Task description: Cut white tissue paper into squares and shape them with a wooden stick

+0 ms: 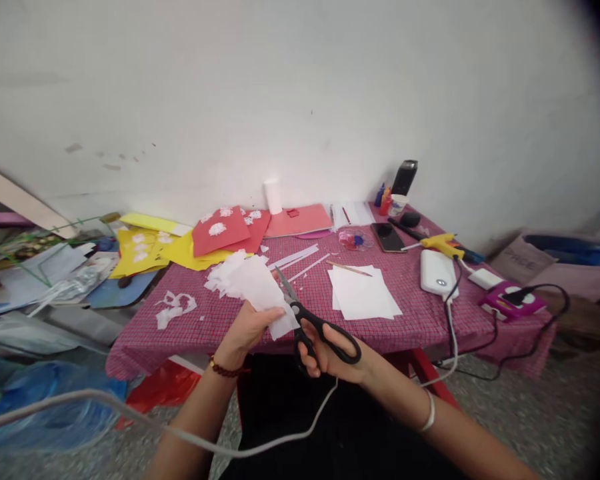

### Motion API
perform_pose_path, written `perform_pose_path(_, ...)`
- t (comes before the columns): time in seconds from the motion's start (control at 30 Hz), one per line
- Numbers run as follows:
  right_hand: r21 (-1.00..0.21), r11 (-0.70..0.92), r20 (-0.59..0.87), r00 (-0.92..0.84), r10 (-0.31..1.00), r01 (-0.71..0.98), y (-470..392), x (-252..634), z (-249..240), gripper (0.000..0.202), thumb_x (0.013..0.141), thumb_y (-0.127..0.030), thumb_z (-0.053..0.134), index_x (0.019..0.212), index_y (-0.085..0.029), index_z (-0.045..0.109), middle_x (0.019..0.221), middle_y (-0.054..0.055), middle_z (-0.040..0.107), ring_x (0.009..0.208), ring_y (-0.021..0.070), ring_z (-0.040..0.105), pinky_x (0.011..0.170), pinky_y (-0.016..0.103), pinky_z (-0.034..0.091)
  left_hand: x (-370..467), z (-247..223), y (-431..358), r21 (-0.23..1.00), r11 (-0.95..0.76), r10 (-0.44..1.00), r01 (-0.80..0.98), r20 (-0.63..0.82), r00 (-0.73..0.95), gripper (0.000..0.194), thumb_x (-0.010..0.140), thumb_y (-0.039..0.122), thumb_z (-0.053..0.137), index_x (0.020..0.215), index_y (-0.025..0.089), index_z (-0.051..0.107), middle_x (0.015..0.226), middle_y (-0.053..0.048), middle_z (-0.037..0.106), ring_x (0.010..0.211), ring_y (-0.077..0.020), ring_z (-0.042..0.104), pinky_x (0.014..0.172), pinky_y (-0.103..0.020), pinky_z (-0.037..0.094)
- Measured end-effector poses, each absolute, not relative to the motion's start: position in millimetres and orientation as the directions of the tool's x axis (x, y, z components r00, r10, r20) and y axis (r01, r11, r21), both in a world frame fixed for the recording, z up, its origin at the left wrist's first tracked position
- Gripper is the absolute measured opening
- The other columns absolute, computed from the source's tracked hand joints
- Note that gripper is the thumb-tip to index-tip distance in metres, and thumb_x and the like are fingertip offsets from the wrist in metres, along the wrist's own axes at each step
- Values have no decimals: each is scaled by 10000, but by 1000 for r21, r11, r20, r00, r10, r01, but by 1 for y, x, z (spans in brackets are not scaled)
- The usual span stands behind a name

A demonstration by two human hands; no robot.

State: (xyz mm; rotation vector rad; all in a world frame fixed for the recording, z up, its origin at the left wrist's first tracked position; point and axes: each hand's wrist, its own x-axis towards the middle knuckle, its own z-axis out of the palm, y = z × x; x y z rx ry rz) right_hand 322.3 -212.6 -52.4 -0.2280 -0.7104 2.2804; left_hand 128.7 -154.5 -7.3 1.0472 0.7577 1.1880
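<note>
My left hand (250, 328) pinches a thin white paper (260, 283) near the table's front edge. My right hand (330, 352) has its fingers in the handles of black-handled scissors (300, 310). The scissor blades are spread and point up and left, at the right edge of the white paper. Behind and left of that paper lies a heap of white paper pieces (223, 275) on the checkered cloth. Cut white scraps (175, 310) lie farther left. White sheets (363, 293) with a thin brown stick (350, 269) on them are to the right.
Red cards (220, 230) and yellow papers (140, 253) lie at the back left. On the right are a phone (389, 237), a yellow glue gun (443, 245), a white power bank (439, 273) and a purple power strip (513, 301). A white cable (240, 453) crosses in front of me.
</note>
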Motion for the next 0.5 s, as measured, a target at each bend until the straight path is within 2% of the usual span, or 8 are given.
perform_pose_path(0.17,-613,-498,58,-664,746,-613,-214,322,-51,496,788,-564,716,1105,-204,588,836,24,657,609,108,583,551,239,398,136,-12,-157,935,20,961,-354,81,266,617,632,194,825,1224,195,652,1068,-73,741,999,-213,668,973,-366,476)
perform_pose_path(0.3,-626,-479,79,-661,746,-616,-214,324,-47,500,778,-563,726,1104,-204,600,816,22,654,594,105,557,532,236,368,137,-12,-158,946,0,955,-325,97,280,482,660,203,808,1126,179,691,1058,-81,745,1057,-234,657,1002,-386,459)
perform_pose_path(0.4,-621,-497,81,-680,729,-606,-212,327,-45,496,767,-563,735,1112,-226,617,819,18,661,592,101,537,537,239,352,136,-11,-159,940,23,964,-341,70,257,377,620,198,832,978,156,721,949,-74,759,915,-224,691,901,-353,514)
perform_pose_path(0.5,-614,-518,52,-685,727,-596,-210,329,-45,467,763,-550,745,1104,-252,632,842,13,660,612,99,526,539,237,332,134,-6,-157,859,106,973,-501,13,229,342,599,262,849,889,137,718,831,-68,752,731,-203,693,750,-323,558)
